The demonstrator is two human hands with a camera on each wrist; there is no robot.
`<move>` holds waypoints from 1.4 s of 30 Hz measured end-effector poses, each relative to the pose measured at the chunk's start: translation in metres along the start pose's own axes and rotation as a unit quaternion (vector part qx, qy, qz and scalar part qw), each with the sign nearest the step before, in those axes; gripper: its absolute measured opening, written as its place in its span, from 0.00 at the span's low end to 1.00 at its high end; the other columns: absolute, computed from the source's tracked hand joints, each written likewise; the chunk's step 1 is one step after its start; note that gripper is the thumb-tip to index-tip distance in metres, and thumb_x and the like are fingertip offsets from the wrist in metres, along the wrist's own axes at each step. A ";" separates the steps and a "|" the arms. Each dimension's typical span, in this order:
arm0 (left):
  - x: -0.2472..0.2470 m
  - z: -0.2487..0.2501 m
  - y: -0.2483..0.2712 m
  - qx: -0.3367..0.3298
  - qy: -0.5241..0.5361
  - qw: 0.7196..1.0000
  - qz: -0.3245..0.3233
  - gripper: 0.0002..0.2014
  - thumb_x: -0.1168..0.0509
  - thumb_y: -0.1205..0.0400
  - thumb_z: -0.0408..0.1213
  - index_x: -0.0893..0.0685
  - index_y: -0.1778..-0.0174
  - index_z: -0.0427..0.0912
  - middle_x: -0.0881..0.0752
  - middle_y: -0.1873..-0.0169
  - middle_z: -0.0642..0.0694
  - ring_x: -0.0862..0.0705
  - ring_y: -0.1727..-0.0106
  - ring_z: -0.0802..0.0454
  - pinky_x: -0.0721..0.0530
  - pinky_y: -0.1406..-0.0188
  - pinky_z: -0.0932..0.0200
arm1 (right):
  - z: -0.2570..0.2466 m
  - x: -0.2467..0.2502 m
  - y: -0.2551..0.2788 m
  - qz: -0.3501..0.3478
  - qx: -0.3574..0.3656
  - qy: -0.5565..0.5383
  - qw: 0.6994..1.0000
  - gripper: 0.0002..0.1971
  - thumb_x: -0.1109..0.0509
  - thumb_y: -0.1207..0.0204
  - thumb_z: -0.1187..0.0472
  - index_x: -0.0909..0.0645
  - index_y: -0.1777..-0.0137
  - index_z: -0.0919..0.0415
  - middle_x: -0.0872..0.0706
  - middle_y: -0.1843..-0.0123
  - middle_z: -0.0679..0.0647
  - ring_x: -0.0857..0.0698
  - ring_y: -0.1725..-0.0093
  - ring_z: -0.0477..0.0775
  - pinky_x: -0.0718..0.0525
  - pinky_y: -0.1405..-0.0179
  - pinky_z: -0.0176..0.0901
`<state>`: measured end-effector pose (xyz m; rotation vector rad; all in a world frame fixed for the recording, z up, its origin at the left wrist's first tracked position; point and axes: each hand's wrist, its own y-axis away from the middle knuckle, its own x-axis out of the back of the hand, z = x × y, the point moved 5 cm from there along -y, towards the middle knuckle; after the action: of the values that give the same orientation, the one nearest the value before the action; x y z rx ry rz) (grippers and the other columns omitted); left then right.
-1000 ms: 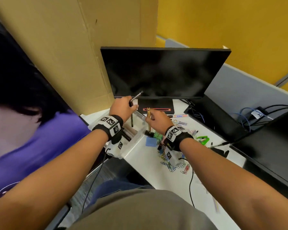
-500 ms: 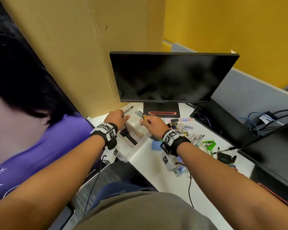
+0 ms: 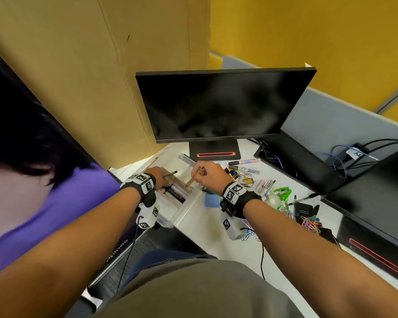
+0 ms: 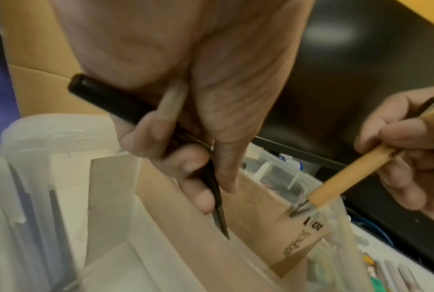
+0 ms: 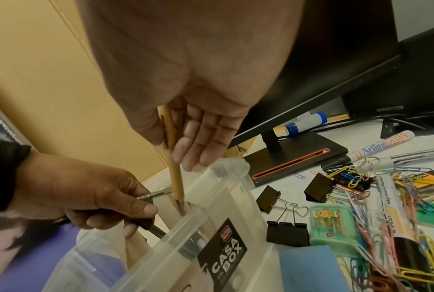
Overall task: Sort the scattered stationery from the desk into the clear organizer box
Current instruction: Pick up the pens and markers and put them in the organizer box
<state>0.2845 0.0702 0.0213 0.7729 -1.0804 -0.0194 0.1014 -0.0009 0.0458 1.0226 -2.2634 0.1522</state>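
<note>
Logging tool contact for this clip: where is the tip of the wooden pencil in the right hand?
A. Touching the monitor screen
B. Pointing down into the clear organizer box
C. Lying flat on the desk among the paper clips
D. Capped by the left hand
B: the right hand holds the wooden pencil tip-down inside the rim of the clear organizer box.

The slim pen (image 4: pixel 146 126) is black, and the wooden pencil (image 5: pixel 174 168) is yellow-tan. The transparent plastic box (image 5: pixel 226 199) has a black label with white letters, and the many wire paper clips (image 5: pixel 411 262) are yellow, pink and blue.
</note>
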 end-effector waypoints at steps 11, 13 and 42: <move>-0.008 0.009 -0.027 0.003 -0.122 0.992 -0.031 0.19 0.25 0.25 0.46 0.13 0.41 0.42 0.11 0.50 0.43 0.12 0.50 0.44 0.17 0.59 0.57 | 0.006 -0.008 -0.005 -0.025 -0.018 0.022 0.999 0.03 0.28 0.24 0.62 0.14 0.52 0.55 0.15 0.62 0.40 0.15 0.62 0.44 0.18 0.59 0.38; -0.009 0.009 -0.030 0.009 -0.146 0.989 -0.037 0.18 0.25 0.26 0.44 0.12 0.42 0.42 0.11 0.51 0.42 0.12 0.52 0.44 0.18 0.62 0.58 | 0.007 -0.009 -0.006 -0.039 -0.016 0.037 0.998 0.05 0.27 0.25 0.62 0.14 0.50 0.54 0.15 0.59 0.43 0.15 0.61 0.43 0.19 0.58 0.38; 0.037 -0.007 -0.030 -0.061 -0.026 0.998 -0.022 0.21 0.42 0.13 0.50 0.12 0.50 0.35 0.11 0.52 0.40 0.14 0.48 0.41 0.18 0.46 0.50 | -0.003 -0.136 -0.043 -0.291 -0.016 0.291 0.911 0.22 0.40 0.22 0.72 0.26 0.27 0.68 0.21 0.31 0.65 0.20 0.33 0.67 0.20 0.33 0.56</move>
<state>0.3188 0.0377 0.0317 0.6881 -1.1017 -0.1425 0.2003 0.0565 -0.0397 1.3717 -1.3608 0.1390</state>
